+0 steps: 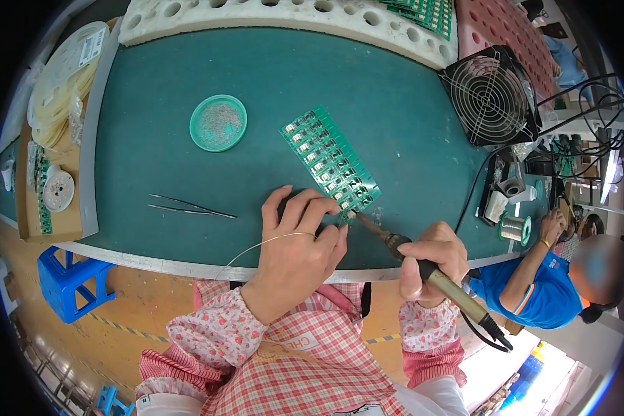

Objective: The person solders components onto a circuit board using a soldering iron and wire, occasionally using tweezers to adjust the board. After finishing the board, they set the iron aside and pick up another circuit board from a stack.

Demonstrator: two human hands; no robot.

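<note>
A green circuit board panel with rows of small parts lies slanted on the green mat. At its near end, the fingers of my left hand are bent and closed, touching the board's edge. A thin solder wire curves across the back of that hand and in between its fingers. My right hand is wrapped round the handle of a soldering iron. Its tip meets the near corner of the board, close to my left fingertips. Metal tweezers lie left of my left hand.
A round green dish holds tiny pieces. A fan stands at the right, near a solder spool and an iron stand. White foam borders the back, a cardboard tray the left. A co-worker sits at right.
</note>
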